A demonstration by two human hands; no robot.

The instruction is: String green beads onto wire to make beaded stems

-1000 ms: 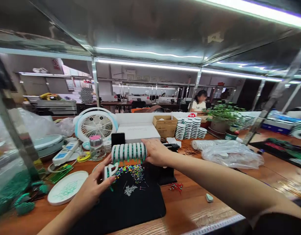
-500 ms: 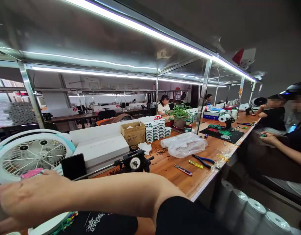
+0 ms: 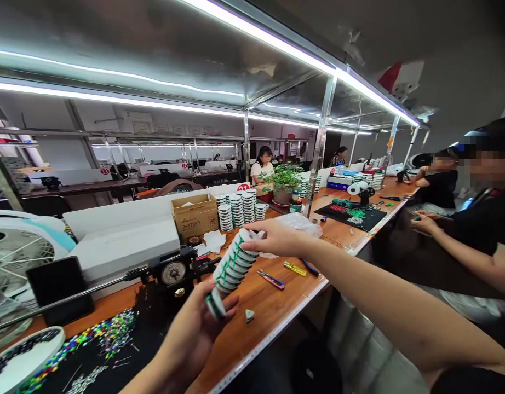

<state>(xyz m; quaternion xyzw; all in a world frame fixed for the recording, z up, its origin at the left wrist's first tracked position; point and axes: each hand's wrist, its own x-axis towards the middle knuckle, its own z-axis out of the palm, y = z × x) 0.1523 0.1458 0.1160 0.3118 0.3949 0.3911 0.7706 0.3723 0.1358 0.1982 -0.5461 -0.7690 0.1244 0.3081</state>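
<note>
Between my two hands runs a slanting stack of white spools (image 3: 233, 264) with green thread or cord showing along their sides. The fingers of my right hand (image 3: 273, 238) grip the upper end of this stack. My left hand (image 3: 199, 323) is closed around the lower end, where one spool tilts away from the others. Below the stack, a small white triangular piece (image 3: 249, 316) lies on the wooden bench. Thread snips (image 3: 271, 279) and a yellow-handled tool (image 3: 294, 268) lie beyond the stack, to its right.
A black winding device with a dial (image 3: 173, 272) stands left of the stack. Colourful beads (image 3: 116, 331) cover a black mat, beside a white dish (image 3: 51, 350). More stacked spools (image 3: 236, 210) stand by a cardboard box (image 3: 195, 216). Co-workers sit at the right.
My right arm, earlier stretched left toward the fan, is now over the bench. Both hands now hold the spool stack. The view has shifted, and the beads and mat show more fully.
</note>
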